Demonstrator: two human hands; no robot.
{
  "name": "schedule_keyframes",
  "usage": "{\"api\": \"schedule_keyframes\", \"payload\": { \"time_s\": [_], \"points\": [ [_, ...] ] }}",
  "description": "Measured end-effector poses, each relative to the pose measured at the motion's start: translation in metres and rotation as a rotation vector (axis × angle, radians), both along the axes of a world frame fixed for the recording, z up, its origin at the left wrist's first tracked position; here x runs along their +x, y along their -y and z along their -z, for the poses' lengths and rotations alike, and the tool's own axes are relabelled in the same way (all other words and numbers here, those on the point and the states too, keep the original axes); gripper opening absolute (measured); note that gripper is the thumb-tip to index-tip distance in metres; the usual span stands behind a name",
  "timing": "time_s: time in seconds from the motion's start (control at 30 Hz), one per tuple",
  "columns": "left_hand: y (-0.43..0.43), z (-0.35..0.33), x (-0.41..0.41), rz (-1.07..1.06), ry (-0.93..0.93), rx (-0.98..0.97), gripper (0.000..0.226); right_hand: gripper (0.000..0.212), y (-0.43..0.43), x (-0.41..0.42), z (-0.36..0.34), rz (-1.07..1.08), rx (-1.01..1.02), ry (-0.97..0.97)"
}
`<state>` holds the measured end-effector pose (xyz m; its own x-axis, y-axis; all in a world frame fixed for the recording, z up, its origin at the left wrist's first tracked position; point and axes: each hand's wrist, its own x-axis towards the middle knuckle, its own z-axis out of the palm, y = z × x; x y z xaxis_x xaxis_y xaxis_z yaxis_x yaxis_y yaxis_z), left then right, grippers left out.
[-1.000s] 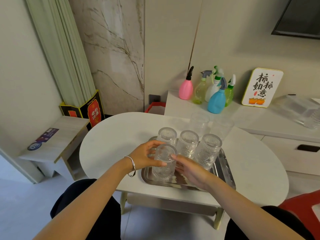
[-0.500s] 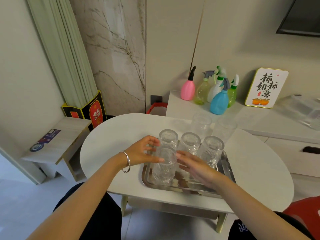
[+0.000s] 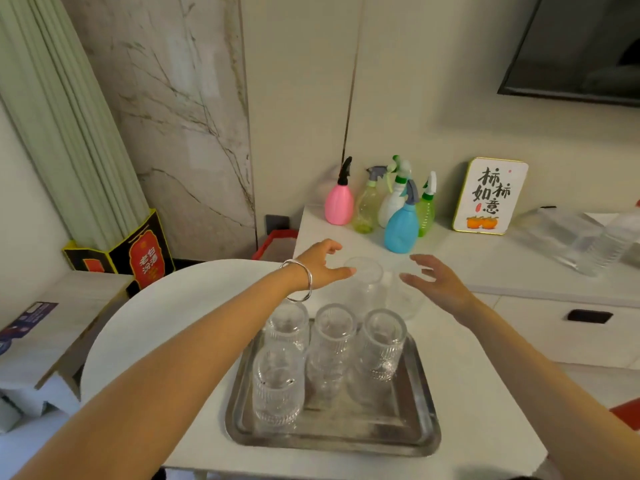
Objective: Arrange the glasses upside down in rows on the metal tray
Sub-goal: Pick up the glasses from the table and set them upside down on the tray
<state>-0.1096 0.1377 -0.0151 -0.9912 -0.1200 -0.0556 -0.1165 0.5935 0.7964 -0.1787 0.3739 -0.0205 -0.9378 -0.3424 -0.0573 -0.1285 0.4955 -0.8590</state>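
Four ribbed clear glasses sit base-up on the rectangular metal tray [image 3: 332,434]: three in the far row, one in the near row. Far row, left to right: far-left ribbed glass [image 3: 289,327], far-middle ribbed glass [image 3: 335,332], far-right ribbed glass [image 3: 382,344]. Near-left ribbed glass [image 3: 277,393] stands at the tray's 8 o'clock, just in front of the far-left one. Near-row middle and right slots are bare metal.

Two smooth clear glasses stand off the tray on the white oval table [image 3: 166,306], at the tray's 12 to 1 o'clock: left smooth glass [image 3: 365,285] and right smooth glass [image 3: 403,299] (both hard to read against the white top; which way up, cannot tell). They sit just beside each other.

Left hand [image 3: 320,263] is extended past the tray, fingers spread and loose, thumb tip just beside the left smooth glass's rim at its 9 o'clock; contact cannot be confirmed. Silver bangle [image 3: 299,280] on that wrist. Right hand [image 3: 436,282] is splayed, palm inward, at the right smooth glass's 3 o'clock, holding nothing.

Behind, at the table's 12 o'clock, a white counter [image 3: 485,261] holds a pink spray bottle [image 3: 338,202], a blue spray bottle [image 3: 401,226] and a calligraphy sign with oranges [image 3: 490,195].
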Motion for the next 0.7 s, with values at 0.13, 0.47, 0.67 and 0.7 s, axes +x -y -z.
{"api": "schedule_keyframes", "payload": {
  "time_s": [0.13, 0.47, 0.67, 0.7],
  "points": [
    [-0.022, 0.017, -0.039, -0.061, -0.038, 0.017, 0.069, 0.075, -0.009, -0.024, 0.028, 0.067, 0.09, -0.045],
    [-0.047, 0.038, -0.079, -0.041, 0.11, -0.176, 0.096, 0.079, -0.01, -0.036, 0.062, 0.112, -0.153, 0.011],
    [-0.042, 0.031, -0.062, -0.205, -0.097, 0.006, 0.089, 0.077, -0.012, -0.031, 0.053, 0.097, -0.09, 0.027],
    [-0.038, 0.025, -0.056, -0.241, -0.16, 0.106, 0.085, 0.075, -0.012, -0.029, 0.048, 0.101, -0.083, -0.007]
  ]
}}
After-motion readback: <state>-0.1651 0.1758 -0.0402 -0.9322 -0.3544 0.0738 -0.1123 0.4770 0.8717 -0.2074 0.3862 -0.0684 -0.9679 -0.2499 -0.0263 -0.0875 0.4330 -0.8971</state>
